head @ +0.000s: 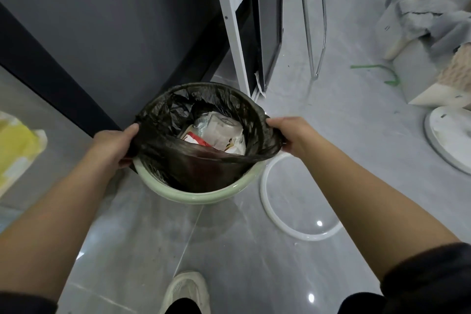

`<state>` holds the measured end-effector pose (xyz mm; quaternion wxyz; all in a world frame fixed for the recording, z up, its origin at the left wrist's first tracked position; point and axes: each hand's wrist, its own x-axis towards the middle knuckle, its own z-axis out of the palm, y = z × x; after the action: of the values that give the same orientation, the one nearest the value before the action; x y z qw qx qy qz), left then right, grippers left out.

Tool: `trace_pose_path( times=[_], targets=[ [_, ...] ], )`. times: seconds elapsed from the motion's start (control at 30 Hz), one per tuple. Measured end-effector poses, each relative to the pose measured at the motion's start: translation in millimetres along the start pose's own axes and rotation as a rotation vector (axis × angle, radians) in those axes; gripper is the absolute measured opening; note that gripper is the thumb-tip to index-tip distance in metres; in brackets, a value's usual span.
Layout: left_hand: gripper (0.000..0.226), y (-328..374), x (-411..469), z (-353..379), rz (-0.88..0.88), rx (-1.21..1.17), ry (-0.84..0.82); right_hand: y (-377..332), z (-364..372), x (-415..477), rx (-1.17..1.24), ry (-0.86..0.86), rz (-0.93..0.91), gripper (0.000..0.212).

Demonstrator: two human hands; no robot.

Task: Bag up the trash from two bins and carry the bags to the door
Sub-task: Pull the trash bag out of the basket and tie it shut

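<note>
Head view, floor level. Left hand (112, 146): gripping left edge of black bag (204, 160). Bag: lining pale green bin (204, 194) on grey floor (254, 262), wrappers (219, 135) inside. Right hand (293, 135): gripping bag's right edge. White ring (275, 222): on floor just right of bin.

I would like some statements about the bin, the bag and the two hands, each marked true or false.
1. The left hand and the right hand both hold the black bag at its edge. True.
2. The bin is red. False: it is pale green.
3. The black bag is tied closed. False: its mouth is open and wrappers show inside.
4. A white ring lies on the floor beside the bin. True.
</note>
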<state>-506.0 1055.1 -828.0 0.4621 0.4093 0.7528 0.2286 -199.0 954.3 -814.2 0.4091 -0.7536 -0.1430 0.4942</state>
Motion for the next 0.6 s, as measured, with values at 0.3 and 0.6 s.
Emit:
trace_pose_path(
  times=[0.3, 0.6],
  targets=[
    [0.058, 25, 0, 1, 0.324, 0.273, 0.189, -2, -2, 21, -0.195, 0.103, -0.166, 0.056],
    [0.032, 37, 12, 10, 0.406, 0.578, 0.144, -24, 7, 36, -0.231, 0.053, -0.142, 0.018]
  ],
)
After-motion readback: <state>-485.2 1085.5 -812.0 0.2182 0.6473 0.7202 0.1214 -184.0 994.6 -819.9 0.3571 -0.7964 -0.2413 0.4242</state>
